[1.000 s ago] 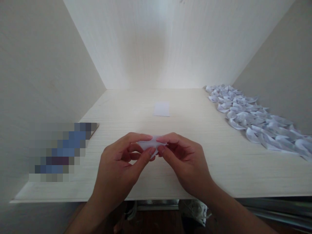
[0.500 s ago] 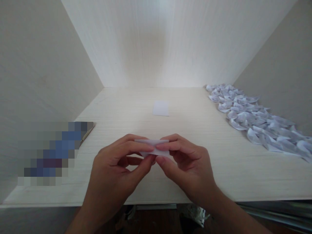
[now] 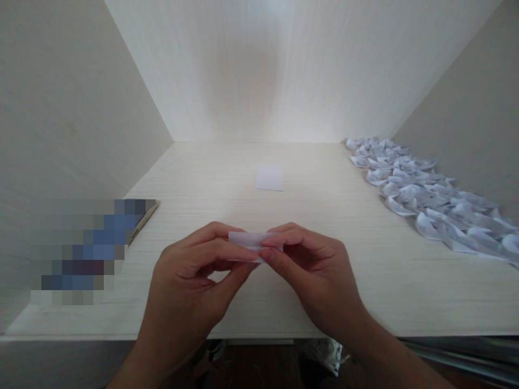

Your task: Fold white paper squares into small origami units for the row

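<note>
A small folded piece of white paper (image 3: pixel 248 238) is held level between both hands, just above the near part of the table. My left hand (image 3: pixel 194 275) pinches its left part between thumb and fingers. On the right side, my right hand (image 3: pixel 314 270) grips the paper with thumb and index finger near its middle. The fingertips of the two hands almost meet and cover part of the folds. Beyond the hands, a flat square sheet of white paper (image 3: pixel 269 178) lies on the table.
Rows of folded white paper pieces (image 3: pixel 421 189) run along the right side of the pale wooden table (image 3: pixel 194 178). A blurred-out, bluish flat object (image 3: pixel 101 237) lies at the left. Pale panels (image 3: pixel 259 70) rise at the back and both sides.
The paper's near side has changed shape, now showing as a narrower strip with a raised flap. My right thumb has moved up onto the paper. The view has shifted slightly.
</note>
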### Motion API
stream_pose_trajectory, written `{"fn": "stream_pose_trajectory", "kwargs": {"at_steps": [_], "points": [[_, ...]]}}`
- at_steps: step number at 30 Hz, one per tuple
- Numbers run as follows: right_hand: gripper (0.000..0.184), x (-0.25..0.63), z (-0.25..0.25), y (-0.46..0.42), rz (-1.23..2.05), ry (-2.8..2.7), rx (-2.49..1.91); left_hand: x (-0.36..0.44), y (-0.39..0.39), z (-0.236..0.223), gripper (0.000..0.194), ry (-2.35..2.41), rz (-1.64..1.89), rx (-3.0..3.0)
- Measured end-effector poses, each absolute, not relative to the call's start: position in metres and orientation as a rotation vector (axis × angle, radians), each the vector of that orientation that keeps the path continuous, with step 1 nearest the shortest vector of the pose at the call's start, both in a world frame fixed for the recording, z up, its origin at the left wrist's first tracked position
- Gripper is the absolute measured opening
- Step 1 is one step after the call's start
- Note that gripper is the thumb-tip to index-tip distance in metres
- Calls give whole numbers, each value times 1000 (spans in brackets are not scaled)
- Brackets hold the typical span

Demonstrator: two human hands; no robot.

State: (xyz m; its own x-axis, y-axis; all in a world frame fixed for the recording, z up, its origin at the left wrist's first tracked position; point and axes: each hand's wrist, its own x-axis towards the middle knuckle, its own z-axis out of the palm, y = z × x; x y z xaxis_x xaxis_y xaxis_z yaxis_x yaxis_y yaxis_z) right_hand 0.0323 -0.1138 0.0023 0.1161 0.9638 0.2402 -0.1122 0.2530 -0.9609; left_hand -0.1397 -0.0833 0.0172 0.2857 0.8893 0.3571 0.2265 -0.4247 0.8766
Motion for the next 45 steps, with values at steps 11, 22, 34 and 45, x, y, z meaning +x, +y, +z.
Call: {"fn": "stream_pose_trajectory", "kwargs": {"at_steps": [11,22,34,45], "points": [[21,27,-2,-113,958,-1060,-955,-139,-83,19,4,977,1116,1765],[16,29,-1,-115,897,-1183,-1039,-135,-86,24,45,1122,1122,1531],[13,37,-6,-114,837,-1257,-1203,-142,-79,21,43,1144,1040,1578],[22,40,-2,-110,936,-1177,-1255,-143,-76,18,43,1136,1027,1561]]}}
